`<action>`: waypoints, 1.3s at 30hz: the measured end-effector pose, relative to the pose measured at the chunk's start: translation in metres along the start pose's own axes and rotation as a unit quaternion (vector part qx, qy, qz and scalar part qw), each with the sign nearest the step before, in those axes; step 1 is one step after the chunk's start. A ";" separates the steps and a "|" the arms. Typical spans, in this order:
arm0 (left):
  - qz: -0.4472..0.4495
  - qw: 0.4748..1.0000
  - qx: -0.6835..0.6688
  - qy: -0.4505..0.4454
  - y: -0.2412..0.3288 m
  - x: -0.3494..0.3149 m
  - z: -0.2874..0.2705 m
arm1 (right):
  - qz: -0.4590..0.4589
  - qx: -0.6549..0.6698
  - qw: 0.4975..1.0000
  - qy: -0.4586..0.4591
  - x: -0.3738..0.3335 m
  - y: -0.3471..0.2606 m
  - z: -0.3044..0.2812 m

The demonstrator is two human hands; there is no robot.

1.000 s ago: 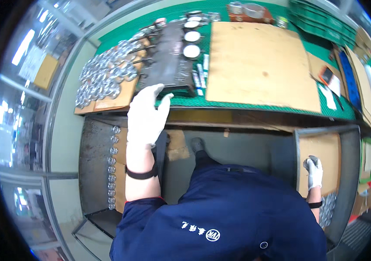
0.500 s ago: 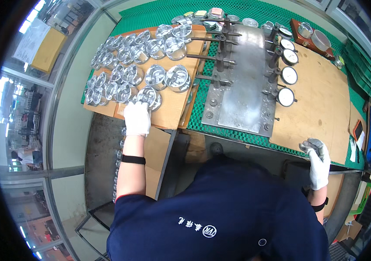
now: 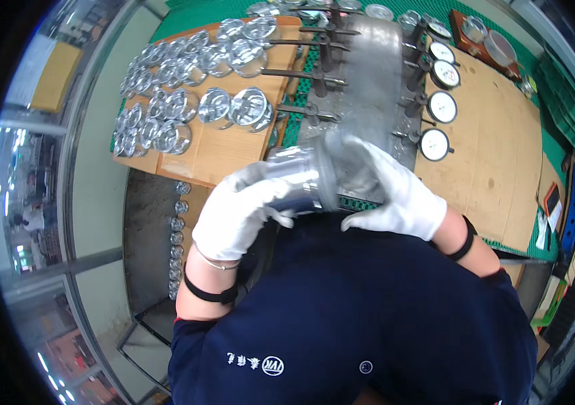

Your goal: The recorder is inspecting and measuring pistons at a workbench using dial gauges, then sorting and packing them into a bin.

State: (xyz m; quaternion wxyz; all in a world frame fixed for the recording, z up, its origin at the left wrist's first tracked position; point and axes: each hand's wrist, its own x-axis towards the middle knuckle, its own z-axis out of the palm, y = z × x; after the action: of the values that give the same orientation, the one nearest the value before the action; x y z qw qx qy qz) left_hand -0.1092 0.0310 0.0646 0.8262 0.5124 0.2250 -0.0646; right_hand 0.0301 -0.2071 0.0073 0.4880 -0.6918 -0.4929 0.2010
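Observation:
In front of my chest, my left hand (image 3: 237, 209) in a white glove is closed around a shiny metal piston (image 3: 294, 179), tilted on its side. The piston is blurred by motion. My right hand (image 3: 398, 199), also gloved, is at the piston's right end with thumb and fingers spread apart. Its grey fingertips are smeared, and contact with the piston is hard to make out. Beyond my left hand, several similar pistons (image 3: 248, 106) stand in rows on a tan board (image 3: 213, 152).
A metal plate fixture (image 3: 375, 74) with dark rods lies ahead, partly behind my hands. Several round dial gauges (image 3: 434, 144) line its right side, beside a brown board (image 3: 483, 162). Green crates (image 3: 567, 115) stand far right. More pistons (image 3: 177, 237) sit low at left.
My left hand has lifted a piston off the near edge of the tan board and brought it to the middle. My right hand has moved left, up to the piston's end.

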 end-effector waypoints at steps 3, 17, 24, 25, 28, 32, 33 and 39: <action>-0.081 0.992 -0.042 -0.085 -0.001 0.026 0.011 | -0.047 -0.048 0.997 0.047 0.009 0.009 0.018; 0.436 0.564 0.692 -0.110 -0.025 0.122 0.027 | 0.123 -0.273 0.946 0.126 0.007 0.028 0.005; 0.446 0.592 0.664 -0.100 -0.036 0.147 0.026 | 0.411 0.306 0.851 0.119 -0.010 -0.009 0.008; 0.445 0.600 0.657 -0.099 -0.036 0.150 0.027 | 0.412 0.307 0.849 0.122 -0.013 -0.004 0.013; 0.421 0.638 0.634 -0.118 -0.034 0.156 0.031 | 0.360 0.248 0.884 0.163 -0.017 0.010 0.027; 0.411 0.663 0.613 -0.127 -0.035 0.165 0.032 | 0.352 0.255 0.882 0.182 -0.018 0.019 0.029; 0.411 0.663 0.613 -0.129 -0.035 0.165 0.032 | 0.347 0.236 0.890 0.176 -0.021 0.022 0.030; 0.423 0.654 0.614 -0.128 -0.038 0.168 0.031 | 0.305 0.237 0.903 0.187 -0.025 0.034 0.037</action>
State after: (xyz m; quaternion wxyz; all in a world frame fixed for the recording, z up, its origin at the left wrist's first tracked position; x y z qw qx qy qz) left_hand 0.0371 0.0070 -0.0290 0.2817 0.9294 -0.2150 0.1033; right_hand 0.0081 -0.2126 -0.0437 0.6351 -0.6974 -0.0956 0.3180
